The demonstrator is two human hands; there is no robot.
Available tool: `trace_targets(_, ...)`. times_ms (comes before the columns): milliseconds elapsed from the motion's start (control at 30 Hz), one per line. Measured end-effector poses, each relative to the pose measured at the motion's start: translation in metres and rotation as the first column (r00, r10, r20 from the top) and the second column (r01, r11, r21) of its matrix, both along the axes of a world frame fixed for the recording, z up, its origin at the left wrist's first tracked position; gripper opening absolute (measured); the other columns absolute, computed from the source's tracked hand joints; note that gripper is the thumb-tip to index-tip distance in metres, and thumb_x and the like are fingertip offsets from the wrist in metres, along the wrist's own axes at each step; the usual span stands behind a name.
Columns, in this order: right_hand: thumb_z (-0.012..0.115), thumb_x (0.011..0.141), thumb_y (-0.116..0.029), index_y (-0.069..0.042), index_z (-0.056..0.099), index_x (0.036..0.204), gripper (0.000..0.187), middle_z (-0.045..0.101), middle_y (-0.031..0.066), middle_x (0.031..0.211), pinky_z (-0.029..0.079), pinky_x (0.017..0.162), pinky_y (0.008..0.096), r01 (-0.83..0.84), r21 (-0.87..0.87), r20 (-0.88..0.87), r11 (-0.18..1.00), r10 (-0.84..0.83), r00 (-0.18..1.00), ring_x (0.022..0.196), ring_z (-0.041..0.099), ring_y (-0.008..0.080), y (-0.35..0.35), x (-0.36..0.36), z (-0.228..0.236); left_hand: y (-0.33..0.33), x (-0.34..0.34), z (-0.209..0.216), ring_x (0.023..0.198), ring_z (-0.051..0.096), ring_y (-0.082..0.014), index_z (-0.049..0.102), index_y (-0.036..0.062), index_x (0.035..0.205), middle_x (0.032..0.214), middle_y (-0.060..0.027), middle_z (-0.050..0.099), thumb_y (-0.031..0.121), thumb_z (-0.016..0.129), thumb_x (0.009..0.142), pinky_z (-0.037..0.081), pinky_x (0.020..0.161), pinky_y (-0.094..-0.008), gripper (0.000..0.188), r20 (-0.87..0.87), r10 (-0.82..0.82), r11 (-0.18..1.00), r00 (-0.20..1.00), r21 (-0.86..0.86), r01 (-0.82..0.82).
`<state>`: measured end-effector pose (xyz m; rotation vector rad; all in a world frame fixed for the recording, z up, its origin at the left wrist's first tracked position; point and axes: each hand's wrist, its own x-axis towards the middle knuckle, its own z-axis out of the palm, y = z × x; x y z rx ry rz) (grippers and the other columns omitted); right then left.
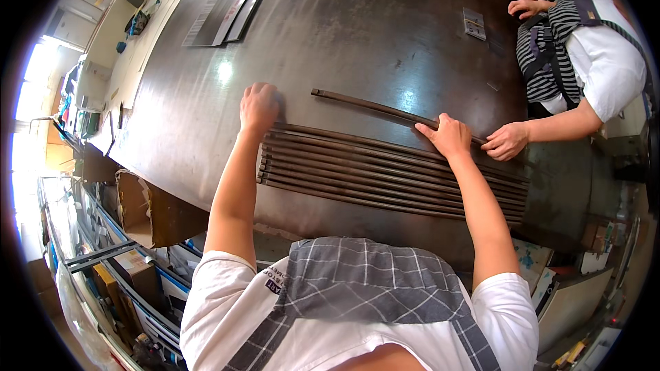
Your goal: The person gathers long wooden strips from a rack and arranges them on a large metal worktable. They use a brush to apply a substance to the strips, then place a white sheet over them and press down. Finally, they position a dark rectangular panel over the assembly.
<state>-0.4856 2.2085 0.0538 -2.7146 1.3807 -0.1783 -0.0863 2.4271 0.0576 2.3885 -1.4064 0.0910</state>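
Note:
Several long, thin dark-brown metal bars [357,165] lie side by side in a row on the dark tabletop, close to my body. One more bar [371,104] lies apart beyond them, slanting down toward the right. My right hand [448,137] grips this separate bar near its right part, with the thumb pointing left. Close by, a co-worker's hand [505,141] is at the bar's right end. My left hand [259,106] is beyond the left ends of the row, its fingers curled down and together. What lies under those fingers is hidden.
Flat dark sheets or strips [230,7] lie at the table's far left. A small clear packet [474,23] is at the far right. A co-worker in a striped apron [550,48] stands at the right edge. An open cardboard box [148,209] and a loaded rack [130,268] are at the lower left.

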Motion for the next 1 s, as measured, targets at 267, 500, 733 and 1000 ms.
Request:
trace_targets(267, 0.046, 0.086, -0.068, -0.005, 0.057, 0.072, 0.066, 0.061, 0.0144, 0.062, 0.048, 0.059, 0.0452, -0.053, -0.048, 0.113, 0.997, 0.058, 0.992, 0.062, 0.062, 0.0341, 0.015, 0.004, -0.017, -0.008, 0.020, 0.004, 0.115, 0.049, -0.0349, 0.064, 0.0116, 0.107, 0.117, -0.0101, 0.059, 0.010, 0.060, 0.074, 0.044, 0.097, -0.0420, 0.033, -0.090, 0.129, 0.991, 0.987, 0.054, -0.125)
trace_targets(500, 0.068, 0.079, -0.051, -0.004, 0.057, 0.075, 0.049, 0.063, 0.0105, 0.077, 0.047, 0.072, 0.0412, -0.085, -0.007, 0.228, 0.996, 0.084, 0.970, 0.078, 0.059, 0.0294, 0.036, 0.007, -0.013, -0.007, 0.035, -0.007, 0.110, 0.050, -0.0364, 0.066, 0.0122, 0.103, 0.113, -0.0115, 0.060, 0.009, 0.060, 0.070, 0.044, 0.096, -0.0422, 0.034, -0.159, 0.097, 0.995, 0.982, -0.009, -0.100)
trace_targets(733, 0.077, 0.074, -0.029, -0.006, 0.059, 0.076, 0.029, 0.060, 0.0079, 0.082, 0.048, 0.075, 0.0399, -0.219, 0.146, 0.307, 0.965, 0.167, 0.937, 0.087, 0.057, 0.0270, 0.059, 0.036, -0.005, -0.014, 0.031, -0.009, 0.106, 0.055, -0.0310, 0.066, 0.0084, 0.099, 0.104, -0.0107, 0.063, 0.005, 0.068, 0.064, 0.044, 0.094, -0.0394, 0.035, -0.280, -0.037, 0.981, 0.959, -0.191, -0.018)
trace_targets(1000, 0.074, 0.077, -0.021, -0.005, 0.063, 0.080, 0.020, 0.061, 0.0077, 0.085, 0.050, 0.076, 0.0386, -0.260, 0.195, 0.476, 0.946, 0.140, 0.868, 0.087, 0.057, 0.0272, 0.078, 0.052, -0.012, -0.032, -0.021, 0.011, 0.108, 0.054, -0.0309, 0.065, 0.0085, 0.098, 0.107, -0.0085, 0.062, 0.000, 0.066, 0.066, 0.043, 0.096, -0.0388, 0.033, -0.267, -0.226, 0.966, 0.937, -0.188, 0.179)
